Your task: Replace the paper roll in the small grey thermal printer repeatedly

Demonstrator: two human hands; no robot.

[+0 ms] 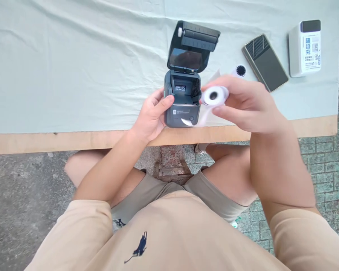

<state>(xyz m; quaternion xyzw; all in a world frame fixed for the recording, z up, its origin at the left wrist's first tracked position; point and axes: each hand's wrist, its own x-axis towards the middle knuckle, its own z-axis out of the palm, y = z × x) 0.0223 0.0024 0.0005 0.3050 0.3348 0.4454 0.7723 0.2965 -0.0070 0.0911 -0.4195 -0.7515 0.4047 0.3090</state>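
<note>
A dark grey label printer (183,113) stands near the table's front edge, its lid (190,47) raised and its paper bay exposed. My left hand (155,113) grips the printer's left side, thumb on the front rim. Just right of the bay, my right hand (245,99) pinches a white paper roll (214,95) between thumb and fingers, its hollow core facing me. A loose strip of paper hangs from the roll and curls in front of the printer. Behind the right hand, a second white roll with a dark core (240,70) is partly hidden.
A dark phone-like slab with a striped end (265,62) lies at the right. Beyond it stands a white box with blue print (305,49). Pale cloth (73,67) covers the table, leaving its bare wooden front edge (45,142) exposed.
</note>
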